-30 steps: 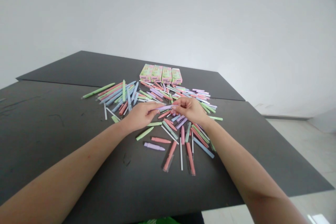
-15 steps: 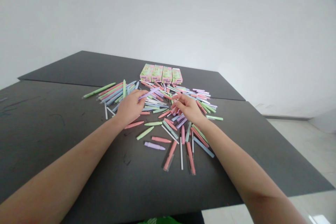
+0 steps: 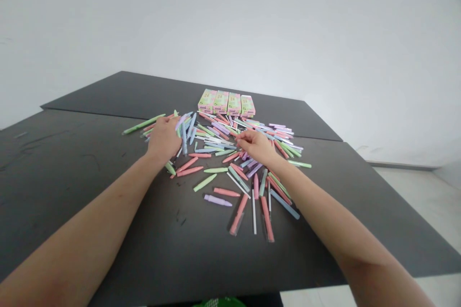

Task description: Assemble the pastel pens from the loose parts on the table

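My left hand (image 3: 163, 138) is over the left side of a spread of pastel pens, its fingers closed on a purple pen (image 3: 183, 120). Blue pens (image 3: 192, 124) lie just to the right of its fingertips, and a long green pen (image 3: 144, 124) reaches out beyond it on the left. At the middle of the spread, my right hand (image 3: 256, 146) has thumb and fingers drawn together above white sticks (image 3: 216, 140) and purple pen parts. Whatever is between those fingertips is too small to make out.
Four pink-and-green boxes (image 3: 234, 103) stand in a row behind the pens on the black table (image 3: 144, 244). Closer to me lie red barrels with clear caps (image 3: 267, 218), a purple barrel (image 3: 218, 200) and green pieces (image 3: 204, 183). A white wall rises behind.
My left hand has moved left with the purple pen, from the middle onto the left pile. My right hand stays near the centre, its fingers drawn closer together. The view has shifted slightly.
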Demonstrator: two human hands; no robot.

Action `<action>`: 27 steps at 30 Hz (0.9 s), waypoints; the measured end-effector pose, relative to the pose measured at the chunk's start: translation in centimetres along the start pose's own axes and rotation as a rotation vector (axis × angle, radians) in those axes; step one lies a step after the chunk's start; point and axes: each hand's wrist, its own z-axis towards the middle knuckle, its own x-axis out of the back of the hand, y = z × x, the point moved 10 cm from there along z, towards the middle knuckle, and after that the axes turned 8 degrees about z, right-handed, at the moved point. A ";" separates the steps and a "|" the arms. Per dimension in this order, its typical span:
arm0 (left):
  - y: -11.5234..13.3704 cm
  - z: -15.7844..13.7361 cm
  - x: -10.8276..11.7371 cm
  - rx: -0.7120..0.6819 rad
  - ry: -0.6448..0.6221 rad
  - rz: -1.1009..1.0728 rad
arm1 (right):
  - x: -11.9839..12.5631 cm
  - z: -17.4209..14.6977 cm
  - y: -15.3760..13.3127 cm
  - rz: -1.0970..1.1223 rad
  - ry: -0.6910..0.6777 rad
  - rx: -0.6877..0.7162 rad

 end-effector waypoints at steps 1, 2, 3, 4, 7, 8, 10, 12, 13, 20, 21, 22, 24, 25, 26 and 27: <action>-0.1 0.0 -0.2 -0.003 0.000 -0.004 | -0.4 0.6 -0.4 -0.092 -0.017 0.006; -0.2 0.0 -0.3 -0.002 -0.001 -0.007 | -0.9 1.2 -0.9 -0.177 -0.031 0.016; -0.2 0.0 -0.4 -0.003 0.001 -0.009 | -1.4 2.0 -1.4 -0.251 -0.037 0.038; -0.1 0.0 -0.4 -0.005 0.008 -0.010 | -1.9 2.7 -2.0 -0.308 -0.041 0.059; 0.9 -0.2 0.0 -0.047 0.036 -0.020 | -4.1 5.2 -3.2 -0.443 -0.053 0.124; 1.4 -0.3 0.1 -0.062 0.042 -0.027 | -4.9 6.0 -3.3 -0.485 -0.063 0.131; 2.0 -0.4 0.5 -0.078 0.062 -0.059 | -6.5 7.4 -3.4 -0.569 -0.085 0.147; 2.4 -0.6 0.6 -0.080 0.071 -0.096 | -7.8 8.6 -3.3 -0.641 -0.104 0.145; 2.5 -0.6 0.7 -0.079 0.072 -0.121 | -8.3 9.1 -3.1 -0.665 -0.115 0.138; 2.7 -0.7 0.4 -0.099 0.084 -0.196 | -9.7 11.0 -2.1 -0.709 -0.136 0.068; 2.6 -0.7 0.4 -0.095 0.085 -0.210 | -9.7 11.1 -2.0 -0.714 -0.137 0.065; 2.5 -0.7 0.4 -0.091 0.087 -0.221 | -9.6 11.1 -1.9 -0.718 -0.138 0.067; 2.4 -0.7 0.5 -0.084 0.093 -0.237 | -9.4 11.0 -1.9 -0.709 -0.139 0.085; 2.5 -0.7 0.5 -0.083 0.095 -0.242 | -9.2 10.8 -2.0 -0.689 -0.135 0.098; 2.5 -0.6 0.5 -0.080 0.093 -0.248 | -8.8 10.7 -2.1 -0.653 -0.121 0.108; 2.5 -0.6 0.5 -0.075 0.086 -0.257 | -8.2 10.4 -2.3 -0.600 -0.100 0.114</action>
